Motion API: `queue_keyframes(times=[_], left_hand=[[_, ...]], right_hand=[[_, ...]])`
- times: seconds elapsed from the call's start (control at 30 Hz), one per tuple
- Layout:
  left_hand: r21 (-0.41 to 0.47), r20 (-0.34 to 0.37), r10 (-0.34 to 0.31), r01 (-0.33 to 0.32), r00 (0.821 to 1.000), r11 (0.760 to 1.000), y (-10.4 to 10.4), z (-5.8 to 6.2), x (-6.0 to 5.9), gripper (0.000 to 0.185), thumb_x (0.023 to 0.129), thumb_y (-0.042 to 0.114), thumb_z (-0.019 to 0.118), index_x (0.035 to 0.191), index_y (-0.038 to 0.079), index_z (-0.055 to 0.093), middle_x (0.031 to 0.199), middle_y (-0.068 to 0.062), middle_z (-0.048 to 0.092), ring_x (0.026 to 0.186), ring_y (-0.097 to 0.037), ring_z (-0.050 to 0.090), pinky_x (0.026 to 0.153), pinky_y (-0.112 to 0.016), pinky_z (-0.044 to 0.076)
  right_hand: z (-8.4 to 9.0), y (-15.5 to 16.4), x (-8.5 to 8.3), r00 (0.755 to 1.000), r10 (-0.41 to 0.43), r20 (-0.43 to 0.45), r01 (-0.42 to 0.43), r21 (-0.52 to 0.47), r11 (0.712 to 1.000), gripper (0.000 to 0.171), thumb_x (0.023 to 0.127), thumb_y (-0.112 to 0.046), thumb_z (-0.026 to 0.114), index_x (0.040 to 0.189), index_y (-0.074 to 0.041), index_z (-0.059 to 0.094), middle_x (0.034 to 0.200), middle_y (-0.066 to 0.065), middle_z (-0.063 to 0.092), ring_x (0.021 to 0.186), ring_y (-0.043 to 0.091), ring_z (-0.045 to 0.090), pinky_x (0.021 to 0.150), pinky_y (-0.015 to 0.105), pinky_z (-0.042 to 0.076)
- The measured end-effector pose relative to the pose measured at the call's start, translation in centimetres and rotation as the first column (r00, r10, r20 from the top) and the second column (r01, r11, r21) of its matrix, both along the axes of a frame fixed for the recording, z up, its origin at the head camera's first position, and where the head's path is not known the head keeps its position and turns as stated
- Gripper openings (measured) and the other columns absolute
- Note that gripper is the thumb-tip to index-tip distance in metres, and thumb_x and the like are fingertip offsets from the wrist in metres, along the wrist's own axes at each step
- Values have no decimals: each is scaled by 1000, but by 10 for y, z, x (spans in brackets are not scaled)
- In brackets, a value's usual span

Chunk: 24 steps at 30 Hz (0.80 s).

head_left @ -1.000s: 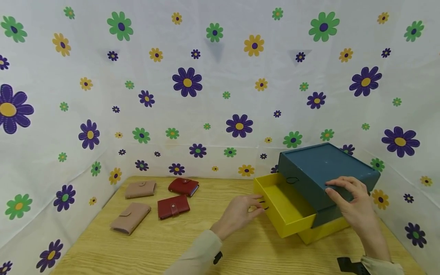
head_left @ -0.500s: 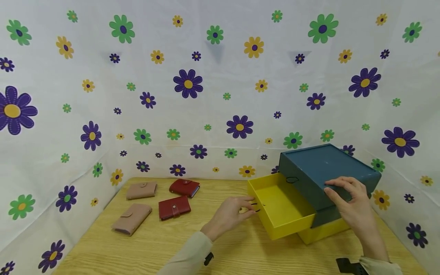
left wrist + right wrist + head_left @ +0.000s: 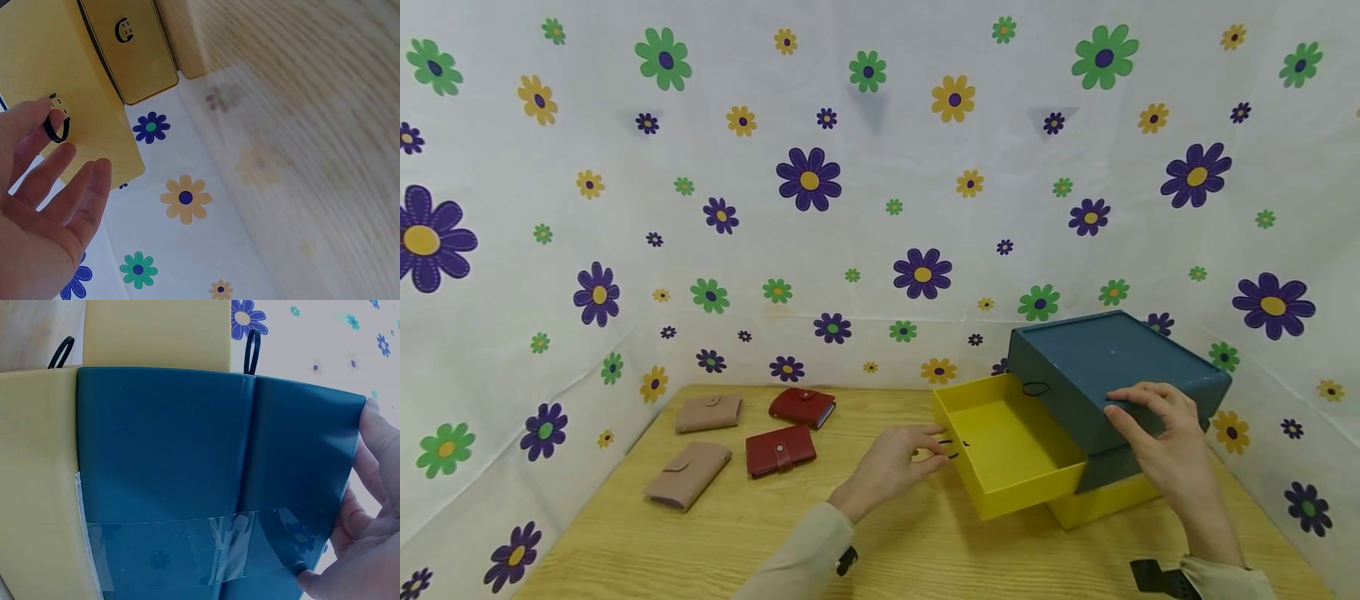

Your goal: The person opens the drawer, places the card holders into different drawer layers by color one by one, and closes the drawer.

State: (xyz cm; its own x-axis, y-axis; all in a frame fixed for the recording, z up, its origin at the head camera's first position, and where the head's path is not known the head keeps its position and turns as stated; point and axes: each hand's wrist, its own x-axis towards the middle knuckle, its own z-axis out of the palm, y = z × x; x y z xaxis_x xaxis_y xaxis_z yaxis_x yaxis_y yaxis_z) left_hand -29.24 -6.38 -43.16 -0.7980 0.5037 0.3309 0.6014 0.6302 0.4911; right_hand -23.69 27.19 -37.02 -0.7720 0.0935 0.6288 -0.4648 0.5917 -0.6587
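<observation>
A yellow drawer (image 3: 1033,490) stands pulled out from a stack of boxes, its bare floor showing. My left hand (image 3: 891,467) pinches the black loop pull (image 3: 58,139) on the drawer's front between thumb and finger, the other fingers loosely bent. On top of the stack is a blue box (image 3: 1097,358) with its own black loop (image 3: 1036,388). My right hand (image 3: 1172,437) rests on the near edge of that blue box. In the right wrist view its fingers (image 3: 375,431) lie spread along the box's side, and clear tape (image 3: 169,553) crosses the blue boxes.
A yellow box (image 3: 1105,504) forms the bottom of the stack. At the left of the wooden table (image 3: 700,558) lie two pink card holders (image 3: 688,477) and two red card holders (image 3: 780,451). Flower-printed sheeting (image 3: 880,225) closes off the back and sides.
My left hand has moved left with the loop, and the yellow drawer has slid farther out of the stack. My right hand has stayed on the blue box.
</observation>
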Motion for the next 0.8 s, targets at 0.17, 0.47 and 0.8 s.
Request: queue_keyframes(times=[0.17,0.47,0.8], left_hand=[[26,-3,-11,11,1000,1000,-6,-1,1,16,94,29,66,97,19,78,136,-3,61,123,-22,60,83,-28,56],[50,6,-24,24,1000,998,-11,-2,4,16,94,25,66,99,16,78,137,-5,61,121,-23,61,78,-22,55],[89,7,-19,18,1000,996,-20,-11,6,28,92,21,69,119,15,70,132,-4,64,116,-20,63,77,-26,56]], right_hand=[[0,-2,0,1000,5,-18,-5,-2,1000,19,94,-11,66,106,2,68,108,-25,42,122,22,28,96,65,22],[0,-1,-2,999,17,-34,-17,5,1000,18,94,-11,66,106,2,69,109,-26,43,121,15,28,97,67,20],[-1,1,-1,1000,6,-23,-5,10,1000,19,94,-12,66,106,1,69,109,-27,43,120,17,29,96,67,21]])
